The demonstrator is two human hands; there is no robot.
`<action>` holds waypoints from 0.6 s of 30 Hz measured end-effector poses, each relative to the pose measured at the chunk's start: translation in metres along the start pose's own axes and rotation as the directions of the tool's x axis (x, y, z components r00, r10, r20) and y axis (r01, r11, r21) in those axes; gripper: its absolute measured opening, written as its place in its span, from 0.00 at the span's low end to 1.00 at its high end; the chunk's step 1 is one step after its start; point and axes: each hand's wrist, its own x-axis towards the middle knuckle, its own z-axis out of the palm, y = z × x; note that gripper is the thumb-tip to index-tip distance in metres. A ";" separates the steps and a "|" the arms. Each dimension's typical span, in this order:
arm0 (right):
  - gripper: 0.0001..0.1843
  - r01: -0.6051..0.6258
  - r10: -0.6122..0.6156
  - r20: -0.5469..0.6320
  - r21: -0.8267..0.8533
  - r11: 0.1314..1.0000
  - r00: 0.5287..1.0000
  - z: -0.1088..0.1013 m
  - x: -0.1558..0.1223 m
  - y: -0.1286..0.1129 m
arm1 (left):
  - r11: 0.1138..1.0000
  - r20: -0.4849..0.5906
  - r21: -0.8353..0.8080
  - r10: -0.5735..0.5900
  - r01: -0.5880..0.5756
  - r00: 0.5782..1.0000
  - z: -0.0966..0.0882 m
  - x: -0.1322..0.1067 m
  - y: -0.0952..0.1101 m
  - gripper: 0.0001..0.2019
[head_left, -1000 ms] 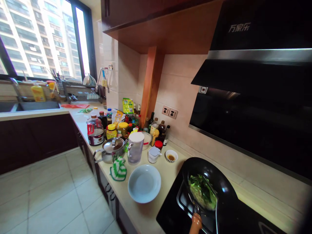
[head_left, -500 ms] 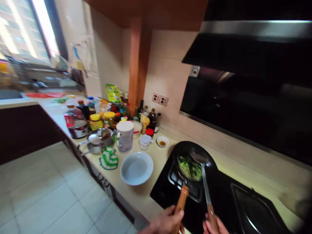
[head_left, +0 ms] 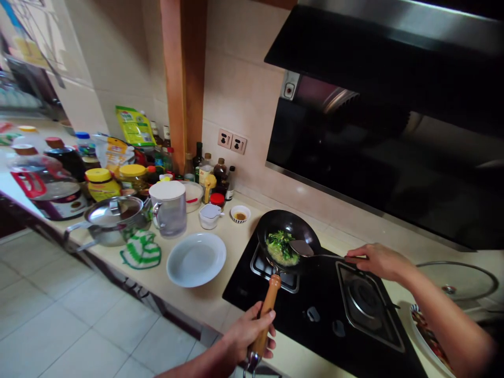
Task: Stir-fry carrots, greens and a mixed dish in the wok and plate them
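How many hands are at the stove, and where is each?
2: the left hand grips the wooden handle of the wok; right of the wok, the right hand holds the spatula.

Two hands (head_left: 252,332) (head_left: 381,261), one wok (head_left: 305,230) and one spatula (head_left: 302,248) are counted, with two burners (head_left: 364,297) and two knobs (head_left: 313,314). Farther left, one pot (head_left: 114,219), one pitcher (head_left: 170,214) and two yellow-lidded jars (head_left: 103,186) are seen.

hands (head_left: 248,332): bare | fingers (head_left: 268,319): slender | forearms (head_left: 443,304): bare, tapering toward wrists (head_left: 407,273)
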 end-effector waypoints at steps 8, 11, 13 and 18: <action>0.15 0.000 0.029 0.099 -0.273 0.962 0.995 -0.034 0.028 -0.065 | 1.000 0.022 0.018 0.012 -0.012 1.000 0.004 -0.005 -0.001 0.35; 0.22 0.029 -0.013 0.060 -0.273 0.962 0.998 -0.023 0.029 -0.076 | 0.999 -0.003 -0.017 0.028 -0.028 1.000 -0.002 -0.002 -0.001 0.33; 0.24 0.031 -0.021 0.042 -0.253 0.967 0.999 -0.022 0.027 -0.074 | 0.995 -0.110 -0.087 0.046 -0.056 0.993 -0.017 -0.001 0.003 0.27; 0.13 -0.002 0.005 0.023 -0.134 0.991 1.000 -0.040 0.029 -0.048 | 0.915 -0.538 -0.282 0.099 -0.289 0.837 -0.086 -0.005 0.029 0.12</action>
